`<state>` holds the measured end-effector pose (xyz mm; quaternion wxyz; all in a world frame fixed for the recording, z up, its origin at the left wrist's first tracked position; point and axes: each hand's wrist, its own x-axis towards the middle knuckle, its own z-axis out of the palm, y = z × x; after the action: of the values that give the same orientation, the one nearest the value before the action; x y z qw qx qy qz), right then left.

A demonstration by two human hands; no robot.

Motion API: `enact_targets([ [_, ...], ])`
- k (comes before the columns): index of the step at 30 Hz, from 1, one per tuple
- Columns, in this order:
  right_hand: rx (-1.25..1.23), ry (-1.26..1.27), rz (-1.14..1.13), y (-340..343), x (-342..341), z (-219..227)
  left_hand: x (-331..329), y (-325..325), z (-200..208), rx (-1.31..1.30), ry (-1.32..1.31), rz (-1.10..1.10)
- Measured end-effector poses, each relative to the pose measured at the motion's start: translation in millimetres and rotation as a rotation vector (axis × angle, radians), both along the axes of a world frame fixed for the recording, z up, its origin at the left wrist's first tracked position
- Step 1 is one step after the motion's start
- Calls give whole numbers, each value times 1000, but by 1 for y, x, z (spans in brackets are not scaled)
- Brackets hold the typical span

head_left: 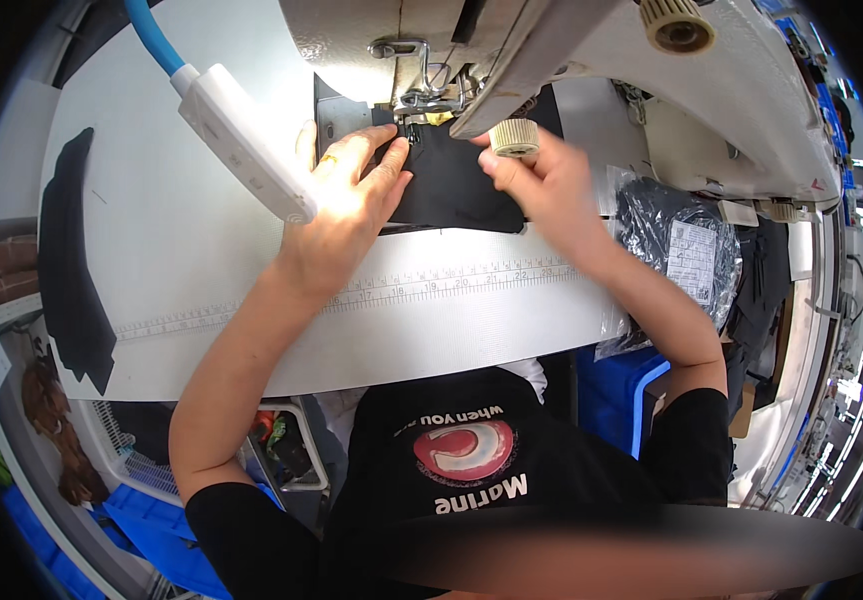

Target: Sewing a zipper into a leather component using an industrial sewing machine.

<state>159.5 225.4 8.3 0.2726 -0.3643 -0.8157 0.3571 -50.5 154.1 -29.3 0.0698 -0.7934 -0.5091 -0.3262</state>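
Note:
Under the needle area of a sewing machine (351, 45) lies a black piece of fabric (456, 195). My left hand (343, 205) rests on its left part, with fingers stretched out and apart, the fingertips close beside the presser foot (413, 128). To the right of the needle, my right hand (556, 195) is at the fabric's right side, slightly smeared by motion. Its thumb and fingers are curled together. A cream ribbed knob (514, 138) covers part of those fingers, so what they hold is hidden.
A white lamp or device on a blue cable (241, 140) hangs over my left wrist. Another black fabric piece (73, 260) lies at the table's left. A printed ruler strip (431, 283) crosses the white table. A plastic-wrapped package (676, 245) sits right; blue bins (611, 395) stand below.

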Motion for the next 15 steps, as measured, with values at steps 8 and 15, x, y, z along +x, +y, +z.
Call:
enact_targets([
  [8,-813,529,134,29,-10,-14,-2,2,-3,-11,27,0],
  [15,787,-182,89,2,-9,-52,-4,-5,-4,-25,-29,-43],
])
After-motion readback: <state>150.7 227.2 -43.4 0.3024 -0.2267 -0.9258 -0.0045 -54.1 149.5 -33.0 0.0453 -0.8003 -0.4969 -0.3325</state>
